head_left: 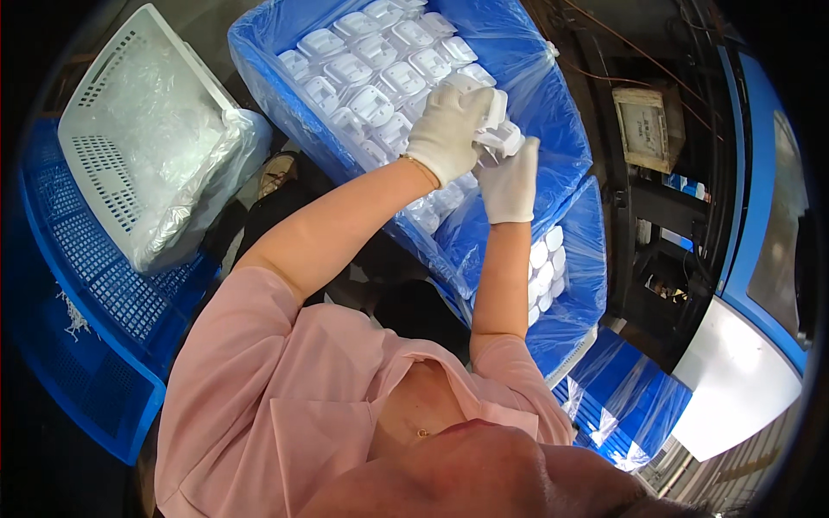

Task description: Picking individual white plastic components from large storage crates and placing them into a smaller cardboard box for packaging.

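A person in a pink short-sleeved top worked over a large blue crate (553, 104) lined with blue plastic film, both hands in white cotton gloves. The left hand (446, 129) and the right hand (509, 183) met above the crate's near right side, and each grip was clenched on the same small cluster of white moulded plastic parts (498, 134), held just clear of the load below. Beneath the hands, rows of matching white plastic parts (363, 78) lay packed side by side, filling the crate's upper half. A second lined blue crate (577, 285) stood just beside it at the lower right, holding more white pieces (546, 259) stacked along its inner wall. Well apart on the left, a white perforated basket (121, 95) lined with clear plastic film rested tilted on top of a blue lattice crate (95, 285). Dark machinery with a blue frame (734, 190) stood along the right
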Demonstrator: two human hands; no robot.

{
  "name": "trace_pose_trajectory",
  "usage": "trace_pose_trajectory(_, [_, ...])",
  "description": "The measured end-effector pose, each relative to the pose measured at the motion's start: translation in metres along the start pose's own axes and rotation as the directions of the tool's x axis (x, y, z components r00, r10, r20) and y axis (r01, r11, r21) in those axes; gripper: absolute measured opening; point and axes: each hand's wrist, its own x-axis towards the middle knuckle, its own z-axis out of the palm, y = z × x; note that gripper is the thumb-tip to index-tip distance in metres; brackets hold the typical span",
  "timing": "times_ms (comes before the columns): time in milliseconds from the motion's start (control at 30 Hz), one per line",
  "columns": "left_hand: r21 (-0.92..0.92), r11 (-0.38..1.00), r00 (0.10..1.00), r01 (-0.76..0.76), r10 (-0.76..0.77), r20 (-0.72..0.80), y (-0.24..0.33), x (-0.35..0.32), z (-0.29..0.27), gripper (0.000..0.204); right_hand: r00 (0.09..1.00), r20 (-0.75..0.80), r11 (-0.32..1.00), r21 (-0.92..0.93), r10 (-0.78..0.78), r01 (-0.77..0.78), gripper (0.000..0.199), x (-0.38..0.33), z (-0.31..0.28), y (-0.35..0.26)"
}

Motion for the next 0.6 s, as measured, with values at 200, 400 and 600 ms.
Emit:
trace_pose_trajectory(200, [-0.029,0.999,0.993,-0.038,0.041,0.11,0.0,0.0,-0.004,0.086,0.991,0.046,0.973,-0.187,-0.128,0.134,0.043,0.008,-0.02,0.009])
trace_pose_trajectory(400, [-0.241,0.963,0.981,0.122,-0.08,0.178,-0.016,0.003,0.009,0.093,0.993,0.116,0.981,0.192,-0.01,-0.013,0.046,0.019,-0.059,0.007])
trace_pose_trajectory(600, [-0.837,0.14,0.731,0.529,-0.575,0.366,-0.022,0.025,0.002,0.054,0.976,-0.093,0.839,-0.53,-0.199,0.121,0.041,0.103,-0.135,0.038])
